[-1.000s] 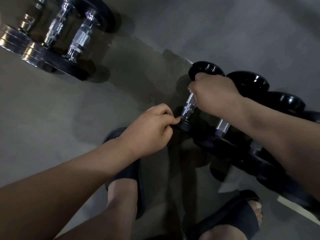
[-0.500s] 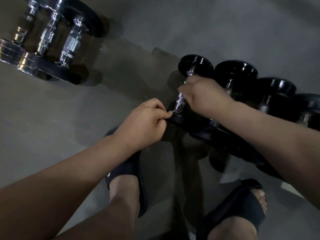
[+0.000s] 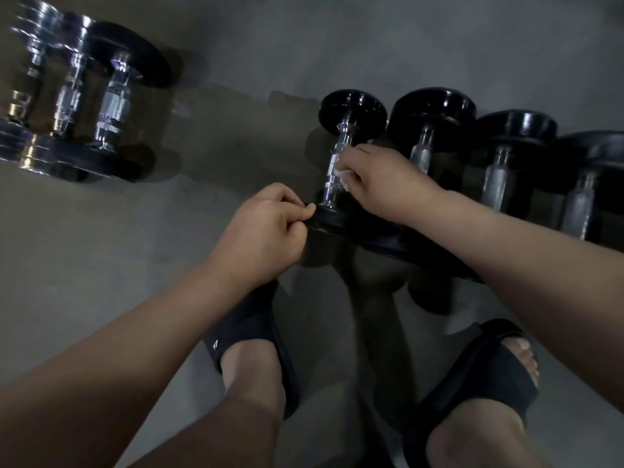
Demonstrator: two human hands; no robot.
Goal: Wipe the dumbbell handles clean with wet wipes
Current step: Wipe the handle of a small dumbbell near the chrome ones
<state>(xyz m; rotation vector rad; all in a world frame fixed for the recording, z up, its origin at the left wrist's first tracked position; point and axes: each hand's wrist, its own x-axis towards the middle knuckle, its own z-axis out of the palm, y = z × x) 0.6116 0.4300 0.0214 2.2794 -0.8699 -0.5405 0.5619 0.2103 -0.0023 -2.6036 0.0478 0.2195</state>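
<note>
With the left hand (image 3: 266,231) pinching the near plate (image 3: 332,220) of the leftmost black dumbbell (image 3: 353,108) steady, the right hand (image 3: 385,184), pinching a wet wipe (image 3: 340,173) to its knurled handle (image 3: 337,151), should wrap and twist end to end.

Dim, grainy; motion blur top left; wide-angle edge warp.

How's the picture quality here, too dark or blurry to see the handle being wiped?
Head view: dim, flat light, yet the handle under the right hand reads fairly sharp with glints; the wet wipe shows only as a pale scrap. Head view, top left: the chrome dumbbells are motion-smeared with glare streaks.
</note>
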